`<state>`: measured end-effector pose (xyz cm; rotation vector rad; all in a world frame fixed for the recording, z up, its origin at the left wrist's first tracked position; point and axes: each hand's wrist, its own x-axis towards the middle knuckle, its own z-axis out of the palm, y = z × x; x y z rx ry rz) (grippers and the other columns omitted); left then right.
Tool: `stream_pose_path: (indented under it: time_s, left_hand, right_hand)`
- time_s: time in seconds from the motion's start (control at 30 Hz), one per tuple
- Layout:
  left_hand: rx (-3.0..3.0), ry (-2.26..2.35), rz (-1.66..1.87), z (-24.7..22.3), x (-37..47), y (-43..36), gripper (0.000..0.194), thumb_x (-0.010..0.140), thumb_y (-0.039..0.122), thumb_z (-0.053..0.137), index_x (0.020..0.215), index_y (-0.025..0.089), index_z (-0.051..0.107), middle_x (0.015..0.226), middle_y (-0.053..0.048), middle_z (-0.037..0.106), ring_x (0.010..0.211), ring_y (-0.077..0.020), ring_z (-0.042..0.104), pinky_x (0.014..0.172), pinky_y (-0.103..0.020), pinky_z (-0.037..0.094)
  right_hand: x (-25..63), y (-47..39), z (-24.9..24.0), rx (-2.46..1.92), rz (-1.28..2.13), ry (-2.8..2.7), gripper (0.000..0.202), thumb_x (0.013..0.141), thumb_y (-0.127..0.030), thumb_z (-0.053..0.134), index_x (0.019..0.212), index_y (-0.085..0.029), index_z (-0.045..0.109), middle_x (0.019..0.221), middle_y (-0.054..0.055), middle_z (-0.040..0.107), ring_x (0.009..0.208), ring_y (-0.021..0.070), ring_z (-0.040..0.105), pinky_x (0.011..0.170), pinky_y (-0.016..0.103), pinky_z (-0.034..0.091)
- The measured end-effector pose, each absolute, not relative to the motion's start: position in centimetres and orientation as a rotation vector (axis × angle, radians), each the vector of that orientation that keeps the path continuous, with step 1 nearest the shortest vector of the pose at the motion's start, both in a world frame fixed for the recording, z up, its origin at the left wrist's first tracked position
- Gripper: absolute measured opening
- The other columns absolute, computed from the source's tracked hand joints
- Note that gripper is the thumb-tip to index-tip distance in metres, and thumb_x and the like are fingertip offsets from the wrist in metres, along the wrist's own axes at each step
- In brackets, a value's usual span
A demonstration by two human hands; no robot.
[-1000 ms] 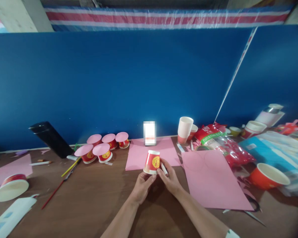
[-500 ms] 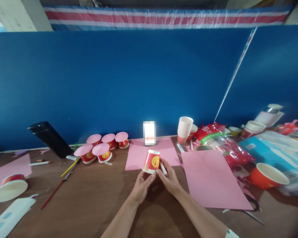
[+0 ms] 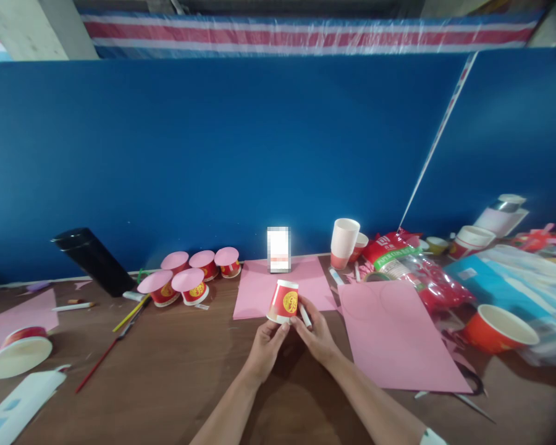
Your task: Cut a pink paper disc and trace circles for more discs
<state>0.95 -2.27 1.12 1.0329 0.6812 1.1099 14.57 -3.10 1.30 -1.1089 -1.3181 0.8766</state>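
A red paper cup [image 3: 285, 301] with a yellow round emblem is held slightly tilted above the table, its narrower end up. My left hand [image 3: 265, 352] pinches its lower edge from the left. On the other side, my right hand [image 3: 319, 340] grips the cup's lower right with thumb and fingers. A white pen-like stick [image 3: 304, 315] is tucked between the fingers of that hand. Behind the cup lies a pink sheet [image 3: 254, 287], and a phone-like upright thing [image 3: 278, 249] with a blurred-out bright front stands on it.
At left, several short red cups topped with pink discs [image 3: 188, 279] stand near a black bottle [image 3: 92, 259]. Stacked white cups [image 3: 345, 241], a pink sheet [image 3: 398, 340] over partly hidden scissors [image 3: 476, 378], a red plastic bag [image 3: 398, 253] and an orange cup [image 3: 500, 327] are at right.
Almost nothing differs. Both hands keep the cup in the same place, and the things on the table have not moved.
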Motion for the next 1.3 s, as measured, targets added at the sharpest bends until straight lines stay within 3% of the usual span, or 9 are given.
stream_pose_path:
  time_s: [0.4, 0.57, 0.73, 0.9, 1.3]
  left_hand:
    - [1.044, 0.596, 1.114, 1.29, 1.07, -2.56, 0.037, 0.074, 0.023, 0.064, 0.110, 0.017, 0.060, 0.114, -0.011, 0.062, 0.106, -0.0266, 0.056, 0.095, -0.042, 0.039]
    - [0.981, 0.550, 1.166, 1.63, 1.34, -2.48, 0.047, 0.075, 0.023, 0.064, 0.121, 0.022, 0.052, 0.120, -0.010, 0.058, 0.112, -0.0238, 0.052, 0.100, -0.040, 0.035]
    - [0.870, 0.588, 1.183, 1.28, 1.29, -2.18, 0.053, 0.074, 0.023, 0.065, 0.124, 0.024, 0.048, 0.116, -0.008, 0.061, 0.106, -0.0219, 0.056, 0.097, -0.038, 0.038]
    - [0.742, 0.547, 1.126, 0.87, 1.26, -2.11, 0.045, 0.076, 0.023, 0.063, 0.120, 0.020, 0.054, 0.104, -0.008, 0.066, 0.097, -0.0216, 0.061, 0.091, -0.037, 0.043]
    - [0.661, 0.553, 1.129, 0.93, 0.85, -1.85, 0.022, 0.076, 0.019, 0.063, 0.097, 0.017, 0.067, 0.098, -0.007, 0.068, 0.089, -0.0174, 0.062, 0.088, -0.033, 0.045]
  right_hand:
    - [14.74, -3.18, 1.29, -1.112, 0.835, -1.382, 0.053, 0.082, -0.028, 0.056, 0.132, -0.021, 0.039, 0.111, 0.009, 0.061, 0.098, 0.0231, 0.060, 0.074, 0.031, 0.054]
    - [14.65, -3.17, 1.10, -1.189, 0.593, -1.409, 0.059, 0.079, -0.023, 0.058, 0.134, -0.020, 0.035, 0.118, 0.011, 0.056, 0.103, 0.0237, 0.057, 0.088, 0.039, 0.049]
    - [14.50, -3.38, 1.27, -1.192, 0.525, -1.453, 0.055, 0.081, -0.019, 0.054, 0.133, -0.022, 0.035, 0.122, 0.011, 0.054, 0.098, 0.0213, 0.060, 0.086, 0.038, 0.050]
    - [14.29, -3.50, 1.22, -1.166, 0.497, -1.504, 0.056, 0.081, -0.018, 0.055, 0.132, -0.021, 0.035, 0.123, 0.011, 0.053, 0.110, 0.0235, 0.054, 0.092, 0.039, 0.046]
    - [14.35, -3.44, 1.03, -1.148, 0.521, -1.537, 0.055, 0.081, -0.018, 0.055, 0.132, -0.022, 0.035, 0.124, 0.010, 0.053, 0.110, 0.0224, 0.054, 0.093, 0.038, 0.046]
